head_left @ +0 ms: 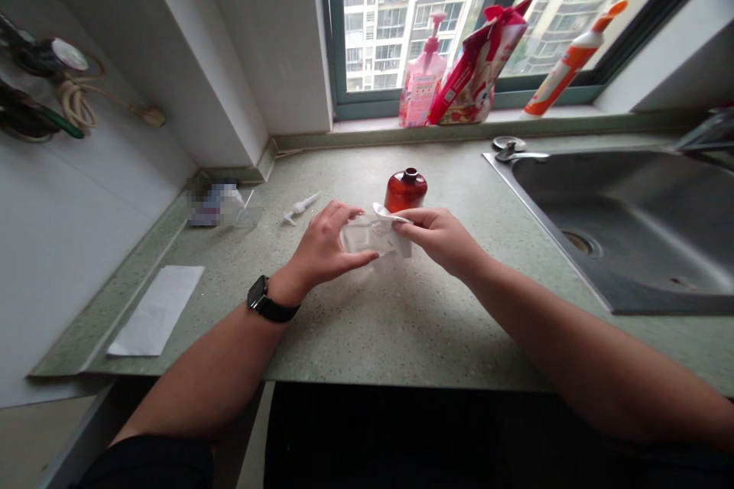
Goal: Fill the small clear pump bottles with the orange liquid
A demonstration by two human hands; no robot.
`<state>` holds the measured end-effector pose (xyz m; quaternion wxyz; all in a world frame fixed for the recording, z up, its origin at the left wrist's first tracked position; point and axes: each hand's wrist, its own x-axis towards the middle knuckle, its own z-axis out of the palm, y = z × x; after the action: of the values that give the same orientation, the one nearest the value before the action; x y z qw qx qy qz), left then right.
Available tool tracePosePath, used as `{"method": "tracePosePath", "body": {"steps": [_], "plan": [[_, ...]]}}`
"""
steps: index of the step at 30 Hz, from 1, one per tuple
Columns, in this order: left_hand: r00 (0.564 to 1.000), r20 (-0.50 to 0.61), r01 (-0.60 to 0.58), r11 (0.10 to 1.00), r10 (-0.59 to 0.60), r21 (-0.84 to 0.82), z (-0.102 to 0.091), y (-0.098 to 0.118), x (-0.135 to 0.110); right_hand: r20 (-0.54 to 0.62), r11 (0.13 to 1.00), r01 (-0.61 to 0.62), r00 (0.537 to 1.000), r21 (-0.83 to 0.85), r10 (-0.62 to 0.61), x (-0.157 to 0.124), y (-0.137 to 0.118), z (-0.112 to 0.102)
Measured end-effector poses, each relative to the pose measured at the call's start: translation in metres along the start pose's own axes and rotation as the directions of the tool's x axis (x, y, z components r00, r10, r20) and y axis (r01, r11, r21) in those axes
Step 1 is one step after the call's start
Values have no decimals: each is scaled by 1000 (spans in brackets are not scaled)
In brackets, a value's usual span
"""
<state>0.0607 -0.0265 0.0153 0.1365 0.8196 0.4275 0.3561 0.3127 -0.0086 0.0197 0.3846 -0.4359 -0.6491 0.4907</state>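
Hands, left and right, both grip a clear plastic pouch above the counter, before an amber bottle.

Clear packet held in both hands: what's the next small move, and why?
Probably the right hand should peel the white flap away while the left hand steadies the clear packet. Both hands pinch it above the counter, the flap looks only partly lifted, and the amber bottle behind stands uncapped.

glossy amber plastic bottle, matt steel sink
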Motion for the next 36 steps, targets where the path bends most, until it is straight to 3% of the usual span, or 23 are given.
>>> {"method": "tracePosePath", "body": {"steps": [10, 22, 29, 36], "plan": [[995, -100, 8, 998, -1, 69, 4, -1, -2, 61, 900, -217, 976, 377, 210, 4, 6, 7], [982, -187, 41, 998, -31, 49, 3, -9, -1, 236, 787, -371, 928, 493, 289, 4, -2, -2], [955, -225, 186, 981, -195, -59, -5, -33, 4, 230, 774, -332, 942, 540, 243, 4, -5, -10], [923, -140, 325, 921, -358, -214, -3, -61, 8, 202, 820, -321, 946, 473, 253, 5, -5, -10]]}}
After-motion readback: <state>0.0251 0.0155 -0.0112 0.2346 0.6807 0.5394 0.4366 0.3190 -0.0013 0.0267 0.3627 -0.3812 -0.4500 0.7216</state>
